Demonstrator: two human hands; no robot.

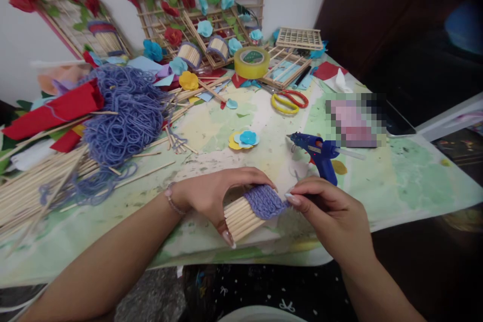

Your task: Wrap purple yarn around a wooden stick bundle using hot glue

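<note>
Near the table's front edge, my left hand (209, 193) is wrapped around a small piece made of wooden sticks (243, 217) set side by side. A braided purple yarn band (264, 202) covers its right part. At the band's right end my right hand (332, 211) pinches with thumb and forefinger, apparently on the tip of the yarn. A blue glue gun (319, 153) rests just beyond my right hand. Farther back lies a layered paper flower (244, 139) in yellow, pale blue and bright blue.
A heap of purple yarn (124, 110) lies at the left, beside many loose wooden sticks (45, 191). Behind are scissors (289, 100), a roll of yellow tape (252, 62) and stick frames with paper flowers (173, 35). A blurred-out pink object (352, 121) sits at the right.
</note>
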